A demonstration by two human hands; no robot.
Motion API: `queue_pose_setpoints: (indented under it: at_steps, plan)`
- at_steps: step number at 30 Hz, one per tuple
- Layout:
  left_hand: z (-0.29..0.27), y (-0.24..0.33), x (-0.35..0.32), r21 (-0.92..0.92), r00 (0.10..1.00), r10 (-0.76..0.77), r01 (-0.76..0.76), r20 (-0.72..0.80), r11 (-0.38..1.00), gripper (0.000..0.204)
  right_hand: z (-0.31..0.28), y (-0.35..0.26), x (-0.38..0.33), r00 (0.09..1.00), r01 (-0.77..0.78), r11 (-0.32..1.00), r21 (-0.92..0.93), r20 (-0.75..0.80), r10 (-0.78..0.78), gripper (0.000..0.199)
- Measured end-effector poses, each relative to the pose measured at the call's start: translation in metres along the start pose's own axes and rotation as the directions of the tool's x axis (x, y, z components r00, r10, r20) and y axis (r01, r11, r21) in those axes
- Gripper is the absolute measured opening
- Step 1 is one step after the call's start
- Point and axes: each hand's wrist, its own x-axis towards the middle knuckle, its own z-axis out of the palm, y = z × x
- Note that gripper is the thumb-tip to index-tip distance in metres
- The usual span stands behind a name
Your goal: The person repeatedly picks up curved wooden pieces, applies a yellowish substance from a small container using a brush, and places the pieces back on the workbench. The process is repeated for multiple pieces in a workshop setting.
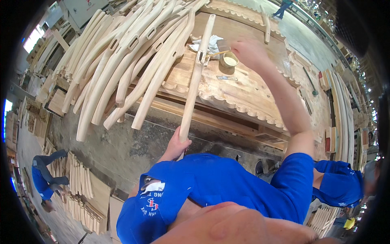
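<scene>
My left hand (176, 144) is wrapped around the near end of a long, pale wooden bar (193, 87), which lies across the bench edge and points away from me. An oblong slot is cut in the bar's upper half. My right hand (248, 51), blurred by motion, is pinched on a thin yellowish stick (219, 53). The stick reaches left toward the slot; I cannot tell whether its tip touches the wood. Just below that hand stands a small cup (230, 60) of pale, creamy substance. A crumpled white cloth (212, 44) lies behind the bar.
Many similar slotted bars (134, 44) are piled at the left. A flat metal strip (226, 77) lies on the wooden bench (243, 95), which has scalloped edging. One person (46, 175) bends over wooden pieces at lower left; another person's blue shirt (339, 185) shows at right.
</scene>
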Motion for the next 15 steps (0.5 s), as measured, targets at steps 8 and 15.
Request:
queue_pose_setpoints:
  at_steps: [8, 15]
  plan:
    - [0.01, 0.002, 0.0, -0.094, 1.0, 0.019, -0.02, -0.005, 0.995, 0.066, 0.129, -0.017, -0.067, 0.921, -0.133, 0.803, 0.581, -0.227, 0.318, 0.015]
    - [0.015, 0.0, 0.0, -0.024, 0.997, 0.054, -0.055, -0.046, 0.998, 0.063, 0.124, -0.02, -0.051, 0.875, -0.13, 0.84, 0.527, -0.338, 0.347, 0.01]
